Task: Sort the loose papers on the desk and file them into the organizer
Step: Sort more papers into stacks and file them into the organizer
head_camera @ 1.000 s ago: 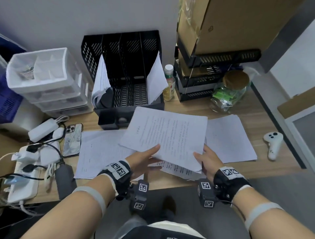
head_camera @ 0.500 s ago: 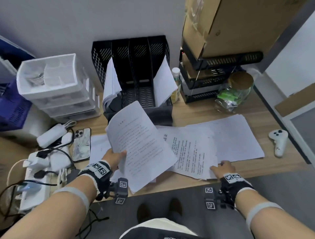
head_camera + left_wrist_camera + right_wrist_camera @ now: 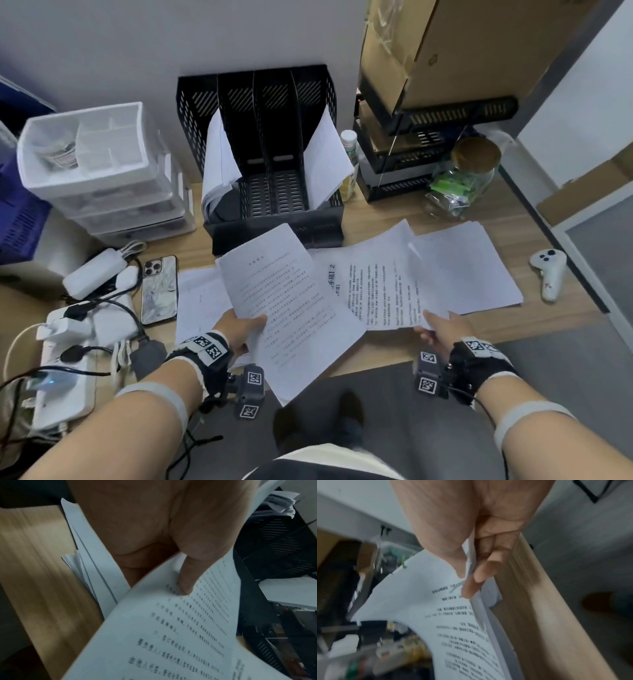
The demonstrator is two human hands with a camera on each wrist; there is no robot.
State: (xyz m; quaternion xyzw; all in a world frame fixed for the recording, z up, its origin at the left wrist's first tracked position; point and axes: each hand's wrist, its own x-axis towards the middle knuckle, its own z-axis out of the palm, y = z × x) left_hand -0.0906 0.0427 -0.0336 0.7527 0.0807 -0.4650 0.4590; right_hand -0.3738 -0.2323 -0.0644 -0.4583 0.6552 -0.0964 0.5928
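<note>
Since half a second ago the right hand has gone from resting at the desk edge to pinching a second bundle of pages and lifting its near edge, while the left hand holds its sheaf much as before

Left grip: thumb on top, fingers beneath, clamped on the sheaf's left margin. Right grip: thumb and fingers clamped on the bundle's near right corner, several sheets thick in the wrist view

Both stacks sit in front of the black file organizer, which stands at 12 o'clock on the desk; more papers lie flat at 9 and 2 o'clock. Its two end slots already hold paper, the middle ones look bare

The sheaf's long axis runs from about 5 to 11 o'clock, title end toward the organizer. The bundle's text lines run sideways, heading toward 9 o'clock

To do this step well, I judge it best to read each heading first, square the edges against the desk, then feed one stack at a time, short edge down, so corners do not snag on the dividers
</note>
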